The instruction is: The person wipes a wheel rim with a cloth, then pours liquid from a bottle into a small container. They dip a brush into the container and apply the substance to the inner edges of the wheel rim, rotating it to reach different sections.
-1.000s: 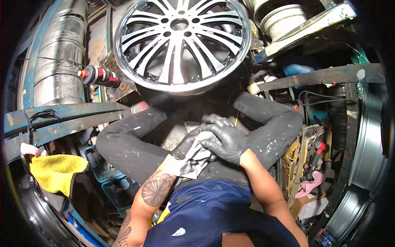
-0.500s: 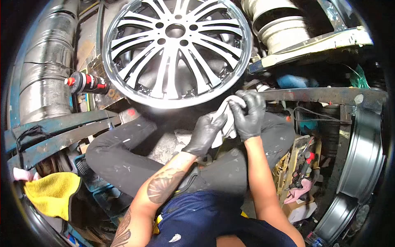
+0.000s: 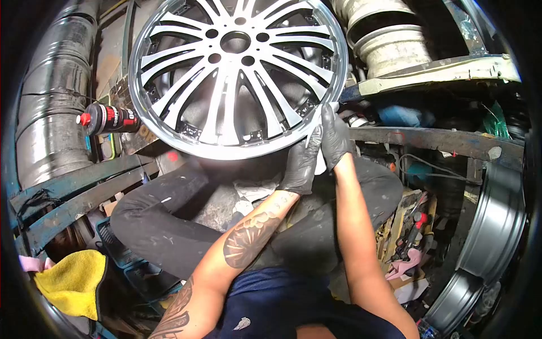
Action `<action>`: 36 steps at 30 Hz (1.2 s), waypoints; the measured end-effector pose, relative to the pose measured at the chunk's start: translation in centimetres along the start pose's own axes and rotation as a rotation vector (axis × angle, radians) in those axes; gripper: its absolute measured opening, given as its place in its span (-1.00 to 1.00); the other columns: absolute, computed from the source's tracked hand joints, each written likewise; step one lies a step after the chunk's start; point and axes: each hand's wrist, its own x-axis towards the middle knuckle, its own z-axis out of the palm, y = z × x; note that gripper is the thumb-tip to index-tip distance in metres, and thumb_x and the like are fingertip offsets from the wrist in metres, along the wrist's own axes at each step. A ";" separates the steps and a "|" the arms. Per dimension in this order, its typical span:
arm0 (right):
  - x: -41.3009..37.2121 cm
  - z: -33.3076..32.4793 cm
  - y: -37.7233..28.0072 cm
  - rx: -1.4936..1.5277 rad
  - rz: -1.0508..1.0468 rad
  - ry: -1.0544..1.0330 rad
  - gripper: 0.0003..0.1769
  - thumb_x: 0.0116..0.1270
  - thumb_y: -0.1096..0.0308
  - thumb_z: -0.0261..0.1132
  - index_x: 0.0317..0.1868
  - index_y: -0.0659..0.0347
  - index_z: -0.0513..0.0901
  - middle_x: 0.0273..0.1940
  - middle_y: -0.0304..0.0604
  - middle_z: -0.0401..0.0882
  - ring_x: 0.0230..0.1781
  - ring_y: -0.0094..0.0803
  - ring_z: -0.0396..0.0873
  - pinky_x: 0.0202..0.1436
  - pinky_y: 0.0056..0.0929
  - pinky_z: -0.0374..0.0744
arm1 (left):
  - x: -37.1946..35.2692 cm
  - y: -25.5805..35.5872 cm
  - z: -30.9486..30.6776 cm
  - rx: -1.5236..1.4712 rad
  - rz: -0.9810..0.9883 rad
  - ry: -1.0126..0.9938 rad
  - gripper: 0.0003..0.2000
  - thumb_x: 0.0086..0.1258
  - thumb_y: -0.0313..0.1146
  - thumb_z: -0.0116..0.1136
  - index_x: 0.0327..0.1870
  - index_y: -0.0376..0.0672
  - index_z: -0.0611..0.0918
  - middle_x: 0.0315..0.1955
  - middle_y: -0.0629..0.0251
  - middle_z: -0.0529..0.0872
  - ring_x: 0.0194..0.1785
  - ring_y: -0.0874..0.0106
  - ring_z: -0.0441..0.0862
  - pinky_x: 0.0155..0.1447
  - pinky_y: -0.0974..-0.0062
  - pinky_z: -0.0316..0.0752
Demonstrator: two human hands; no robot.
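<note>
A silver multi-spoke wheel rim (image 3: 228,121) with a polished lip takes up the top middle of the view. My right hand (image 3: 335,135), in a black glove, presses a white cloth (image 3: 320,164) against the lower right of the lip. Part of the cloth shows above its fingertips and more hangs below, between the hands. My left hand (image 3: 304,163), gloved in black too, is closed beside it at the edge of the lip, with the cloth at its fingers. Its grip is partly hidden.
A black bottle with a red cap (image 3: 110,118) lies left of the rim. Stacked metal wheel barrels (image 3: 53,107) line the far left, and more rims (image 3: 491,226) stand at right. A yellow cloth (image 3: 73,282) hangs lower left. Metal frame bars (image 3: 429,138) flank my legs.
Both hands have moved up with the white cloth, from above my lap to the rim's lower right lip. In view, the rim sits slightly lower and further left.
</note>
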 end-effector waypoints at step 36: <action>-12.1 18.4 -7.5 0.767 0.405 -0.284 -0.08 0.47 -0.51 -0.18 0.01 0.28 0.61 -0.20 -0.15 0.66 -0.19 -0.44 0.62 -0.03 -0.39 0.61 | -11.5 12.7 -22.8 1.406 0.113 0.004 -0.43 0.33 -0.08 0.34 0.26 -0.27 0.56 0.15 -0.14 0.65 0.14 -0.16 0.60 0.16 0.11 0.53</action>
